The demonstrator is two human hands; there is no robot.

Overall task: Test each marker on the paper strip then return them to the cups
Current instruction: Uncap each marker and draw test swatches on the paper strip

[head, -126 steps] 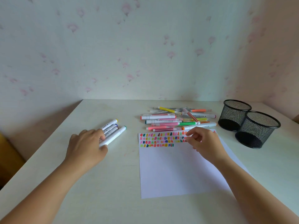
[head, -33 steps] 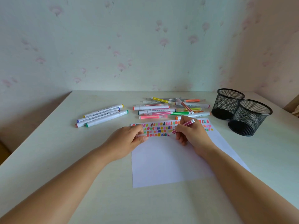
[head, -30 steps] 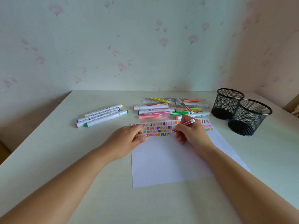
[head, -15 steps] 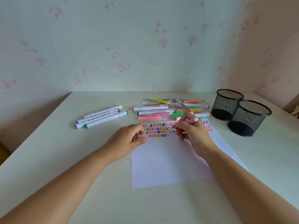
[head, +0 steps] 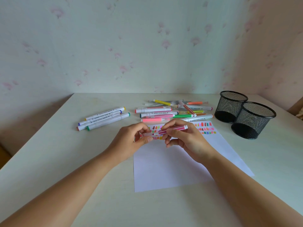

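At centre frame, over the paper (head: 164,169), the marker (head: 174,128) is pinched in the right hand (head: 186,140); the left hand (head: 131,140) pinches its cap (head: 147,134). Recapping, likely: align cap with tip, push straight until seated. Cups (head: 253,122) stand mid-right.

Swatch rows (head: 205,128) partly hidden behind left hand (head: 129,141), right hand (head: 190,140).
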